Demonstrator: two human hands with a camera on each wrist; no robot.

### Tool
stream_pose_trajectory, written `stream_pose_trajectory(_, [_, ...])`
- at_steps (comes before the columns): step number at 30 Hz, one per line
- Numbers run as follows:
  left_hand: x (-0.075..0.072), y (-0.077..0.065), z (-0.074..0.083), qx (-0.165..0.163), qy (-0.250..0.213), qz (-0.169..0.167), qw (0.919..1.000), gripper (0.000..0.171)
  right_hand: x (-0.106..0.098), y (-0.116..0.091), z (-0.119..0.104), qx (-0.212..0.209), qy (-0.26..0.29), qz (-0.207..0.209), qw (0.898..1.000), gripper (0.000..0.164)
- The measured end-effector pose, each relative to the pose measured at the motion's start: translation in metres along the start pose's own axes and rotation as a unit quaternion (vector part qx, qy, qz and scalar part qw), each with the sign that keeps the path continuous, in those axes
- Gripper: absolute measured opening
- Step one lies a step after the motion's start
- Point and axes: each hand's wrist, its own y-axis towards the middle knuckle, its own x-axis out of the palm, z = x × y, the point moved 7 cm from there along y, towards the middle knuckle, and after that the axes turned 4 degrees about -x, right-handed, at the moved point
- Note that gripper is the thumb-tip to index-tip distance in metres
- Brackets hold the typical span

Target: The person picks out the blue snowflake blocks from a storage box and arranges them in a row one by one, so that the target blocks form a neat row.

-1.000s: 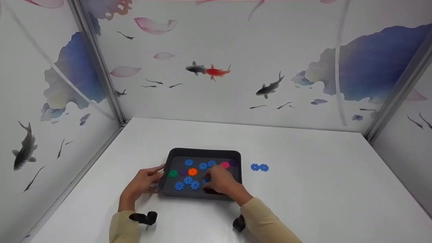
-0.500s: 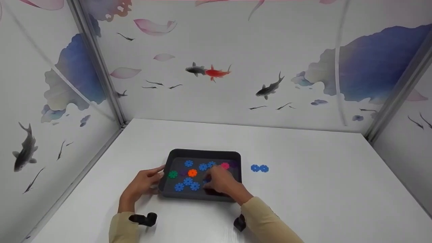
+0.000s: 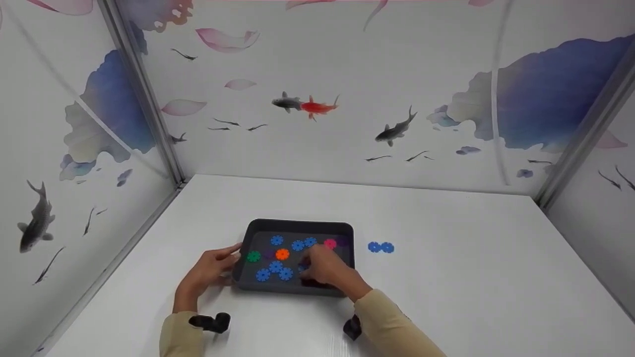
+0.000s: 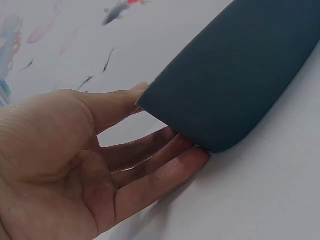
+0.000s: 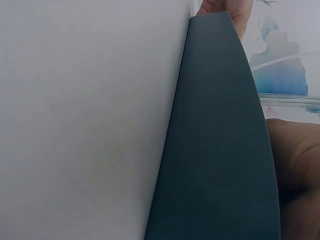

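In the head view, a dark grey rectangular tray (image 3: pixel 297 287) holds interlocking snowflake discs, among them several blue discs (image 3: pixel 276 240), an orange disc (image 3: pixel 282 254), a green disc (image 3: pixel 253 256), a pink disc (image 3: pixel 330 243) and dark purple ones. My left hand (image 3: pixel 211 267) grips the tray's left end; in the left wrist view the thumb is at the rim and the fingers (image 4: pixel 172 172) meet the lower edge. My right hand (image 3: pixel 325 265) reaches inside the tray's right half, thumb and fingers bent around a blue disc (image 3: pixel 302 267), mostly hidden. The tray wall (image 5: pixel 215 130) hides those fingertips in the right wrist view.
Two joined blue discs (image 3: pixel 381 247) lie on the white table (image 3: pixel 446 277) to the right of the tray. White panels (image 3: pixel 342 59) with printed fish and petals enclose the table at the back and both sides.
The right thumb has drawn slightly closer to the fingers at the blue disc. My left hand and the tray stay in place.
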Motion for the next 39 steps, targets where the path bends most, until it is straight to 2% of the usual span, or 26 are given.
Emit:
stream_pose_trajectory(12, [0.001,0.0,0.002,0.006,-0.004,-0.005,1.0,0.046,-0.008,-0.002,0.001,0.0,-0.037,0.018,0.999,0.031])
stream_pose_trajectory(23, [0.001,0.001,0.002,-0.003,0.007,-0.001,1.0,0.045,-0.033,-0.012,-0.002,-0.021,-0.041,0.061,0.997,0.032])
stream_pose_trajectory(30, [0.001,0.001,0.002,0.0,0.003,0.002,1.0,0.044,-0.048,-0.018,0.008,-0.027,-0.035,0.082,0.996,0.028])
stream_pose_trajectory(39, [0.002,0.0,0.002,0.015,-0.005,-0.017,0.9997,0.047,-0.069,-0.032,0.024,-0.054,-0.028,0.116,0.991,0.024])
